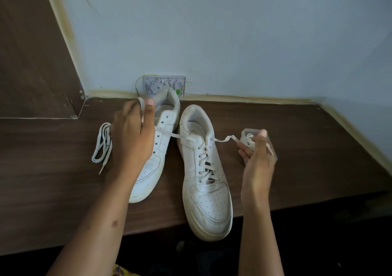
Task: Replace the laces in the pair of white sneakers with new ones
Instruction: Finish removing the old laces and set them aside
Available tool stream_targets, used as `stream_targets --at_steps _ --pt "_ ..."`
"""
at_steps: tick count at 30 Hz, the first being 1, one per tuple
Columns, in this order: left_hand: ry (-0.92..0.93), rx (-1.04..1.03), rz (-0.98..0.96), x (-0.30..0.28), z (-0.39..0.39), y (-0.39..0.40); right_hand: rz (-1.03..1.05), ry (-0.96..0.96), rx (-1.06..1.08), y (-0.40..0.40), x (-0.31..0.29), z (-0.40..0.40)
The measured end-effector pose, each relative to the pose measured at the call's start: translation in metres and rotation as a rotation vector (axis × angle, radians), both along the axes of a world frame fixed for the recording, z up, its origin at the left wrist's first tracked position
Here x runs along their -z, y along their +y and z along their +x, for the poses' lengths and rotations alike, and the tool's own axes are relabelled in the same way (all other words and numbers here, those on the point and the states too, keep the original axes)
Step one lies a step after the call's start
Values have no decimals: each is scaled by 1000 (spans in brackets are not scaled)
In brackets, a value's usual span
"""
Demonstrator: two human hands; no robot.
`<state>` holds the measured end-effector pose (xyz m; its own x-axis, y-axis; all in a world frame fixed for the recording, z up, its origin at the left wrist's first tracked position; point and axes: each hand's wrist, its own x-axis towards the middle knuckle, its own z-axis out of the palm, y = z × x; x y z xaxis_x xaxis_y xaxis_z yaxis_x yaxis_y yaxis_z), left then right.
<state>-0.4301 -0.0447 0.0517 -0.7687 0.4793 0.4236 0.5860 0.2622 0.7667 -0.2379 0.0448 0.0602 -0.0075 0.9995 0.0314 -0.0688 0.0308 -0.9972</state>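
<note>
Head view: laced right-hand sneaker on the brown surface, beside the laceless one. Left hand fingers pinching one lace end, right hand fingers pinching the other. Unlacing underway, probably; next, freeing the top eyelets.

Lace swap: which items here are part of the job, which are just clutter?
Job: laced sneaker; unlaced sneaker; lace pulled by left hand and right hand; loose lace; clear box, holding laces.
Clutter: wall box with yellow wire.
</note>
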Motion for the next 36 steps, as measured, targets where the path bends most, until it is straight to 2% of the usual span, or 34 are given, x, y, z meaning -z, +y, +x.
stream_targets --at_steps 4,6,8,9,11,13,15,17,21,23,29,36 --pt "48 -124 -75 -9 8 -3 101 -95 -55 -6 0 1" --pt "113 -192 -76 -9 7 -4 224 -257 15 -3 5 1" --pt "120 -233 -99 -8 5 -3 316 -456 98 2 12 3" --pt "108 -232 -103 -8 5 -3 338 -498 89 4 14 4" --pt "158 -129 -49 -9 4 -2 385 -459 -48 6 15 4" --pt "242 120 1 -9 5 1 429 -434 -225 3 16 0" --pt "273 409 -58 -6 11 5 485 -545 -347 1 18 -4" --pt "246 604 -180 -2 21 7 509 -677 -417 -1 22 -7" --pt "224 624 -317 1 29 7 448 -805 -514 -2 24 -7" --pt "232 616 -319 0 28 7 463 -812 -518 -2 25 -9" --pt "181 657 -277 5 19 6 452 -618 -487 0 19 -8" --pt "241 613 -246 8 25 11 417 -568 -491 1 15 2"
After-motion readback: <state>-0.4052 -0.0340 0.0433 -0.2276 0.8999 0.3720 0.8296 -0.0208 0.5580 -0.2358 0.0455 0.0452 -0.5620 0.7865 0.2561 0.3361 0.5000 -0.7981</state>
